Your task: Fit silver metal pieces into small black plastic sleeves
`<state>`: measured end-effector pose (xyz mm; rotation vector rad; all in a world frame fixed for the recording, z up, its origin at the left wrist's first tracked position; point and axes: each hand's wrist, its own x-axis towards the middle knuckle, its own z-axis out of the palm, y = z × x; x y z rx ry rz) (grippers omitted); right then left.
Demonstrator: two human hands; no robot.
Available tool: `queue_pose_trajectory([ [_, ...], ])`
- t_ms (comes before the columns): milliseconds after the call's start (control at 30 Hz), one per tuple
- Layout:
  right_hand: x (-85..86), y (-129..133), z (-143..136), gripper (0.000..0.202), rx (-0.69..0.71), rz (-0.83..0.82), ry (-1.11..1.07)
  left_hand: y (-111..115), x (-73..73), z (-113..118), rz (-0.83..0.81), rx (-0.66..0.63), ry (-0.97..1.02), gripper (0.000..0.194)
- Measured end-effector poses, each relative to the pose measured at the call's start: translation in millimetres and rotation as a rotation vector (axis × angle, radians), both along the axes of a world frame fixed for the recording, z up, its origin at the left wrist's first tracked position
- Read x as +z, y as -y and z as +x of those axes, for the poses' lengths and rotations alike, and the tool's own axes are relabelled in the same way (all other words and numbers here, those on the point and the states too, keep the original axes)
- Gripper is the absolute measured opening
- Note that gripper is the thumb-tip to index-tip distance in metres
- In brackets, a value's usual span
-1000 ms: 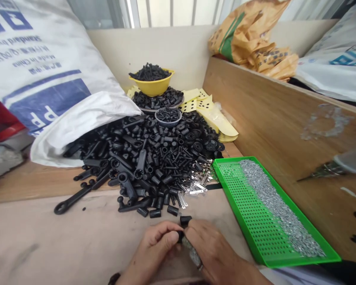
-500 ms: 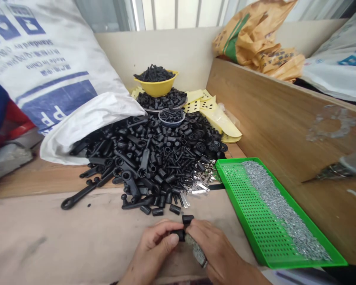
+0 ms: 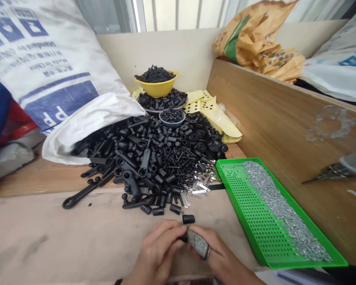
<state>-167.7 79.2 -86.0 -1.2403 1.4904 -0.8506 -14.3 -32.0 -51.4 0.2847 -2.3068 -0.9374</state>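
Observation:
My left hand (image 3: pixel 158 249) is closed round a short black plastic sleeve (image 3: pixel 183 237), mostly hidden by the fingers. My right hand (image 3: pixel 215 251) meets it from the other side, fingers bent and closed at the same sleeve. A worn grey wrap (image 3: pixel 198 243) appears to cover the right thumb, its tip against the sleeve. Just beyond the fingertips another black sleeve (image 3: pixel 188 219) lies on its side on the table. Behind it spreads a heap of black plastic parts (image 3: pixel 148 158), among them sleeves, crank handles and ribbed screws, with shiny metal strips (image 3: pixel 200 190) at its right edge.
A green perforated tray (image 3: pixel 249 221) with small silvery pieces stands right. A white sack (image 3: pixel 59 51) leans left, its mouth over the heap. A yellow bowl (image 3: pixel 157 88) and a small clear bowl (image 3: pixel 172 123) stand behind. A wooden partition (image 3: pixel 269 118) borders the right.
My hands have drawn closer round the held sleeve, and it shows less now. The right fingers have moved back from the sleeve lying on the table, which is now fully in sight.

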Motion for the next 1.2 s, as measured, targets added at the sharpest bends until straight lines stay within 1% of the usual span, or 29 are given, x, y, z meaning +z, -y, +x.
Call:
queue_pose_trajectory([
  [67,-9.3,-2,0,0.072,-0.020,0.005,-0.028,-2,0.5,0,-0.070,0.011,0.016,0.034],
  [167,-15.8,-4,0,0.064,-0.008,-0.029,-0.123,-4,-0.6,0,-0.058,0.019,0.015,0.035],
  [233,-13.5,-4,0,0.057,0.015,-0.052,-0.171,-4,-2.6,0,0.007,0.022,0.011,0.034],
  [333,-4.6,0,0,0.053,0.052,-0.021,-0.235,-2,-5.5,-1,0.097,0.015,0.013,0.032],
  [400,0.8,2,-1,0.053,0.069,0.007,-0.297,1,-6.2,-2,0.124,0.019,0.009,0.030],
  [467,3.1,3,-3,0.054,0.080,0.019,-0.373,4,-6.2,-3,0.124,0.053,0.000,0.026],
  [533,2.0,2,-8,0.061,0.068,-0.030,-0.454,6,-6.6,-5,0.087,0.093,-0.009,0.022],
  [600,-0.8,-1,-17,0.069,0.024,-0.130,-0.536,8,-9.0,-7,0.010,0.103,-0.004,0.019],
  [700,0.4,0,-34,0.069,-0.082,-0.239,-0.667,8,-15.9,-10,-0.148,0.094,0.039,0.016],
  [733,4.0,4,-39,0.067,-0.080,-0.225,-0.710,8,-18.2,-11,-0.204,0.099,0.061,0.016],
  [767,9.4,9,-43,0.066,-0.056,-0.175,-0.750,7,-19.8,-12,-0.252,0.111,0.083,0.017],
  [833,23.7,24,-48,0.065,0.056,0.039,-0.808,6,-20.7,-13,-0.314,0.136,0.123,0.019],
  [867,31.1,33,-48,0.063,0.116,0.171,-0.823,6,-19.9,-14,-0.325,0.147,0.140,0.020],
  [900,37.4,42,-49,0.061,0.165,0.266,-0.832,6,-18.5,-15,-0.327,0.153,0.149,0.020],
  [933,41.6,49,-49,0.059,0.211,0.312,-0.836,7,-16.6,-15,-0.325,0.156,0.157,0.020],
  [967,43.0,56,-49,0.056,0.257,0.307,-0.837,8,-14.6,-16,-0.323,0.158,0.164,0.019],
  [1000,41.2,61,-50,0.053,0.303,0.263,-0.838,9,-12.5,-17,-0.322,0.159,0.167,0.018],
  [1067,29.1,67,-55,0.047,0.379,0.122,-0.849,12,-8.8,-19,-0.321,0.162,0.173,0.015],
  [1133,10.9,67,-63,0.040,0.411,-0.016,-0.879,13,-6.4,-22,-0.308,0.149,0.200,0.013],
  [1200,-4.9,64,-71,0.039,0.406,-0.122,-0.920,12,-6.0,-27,-0.311,0.124,0.270,0.010],
])
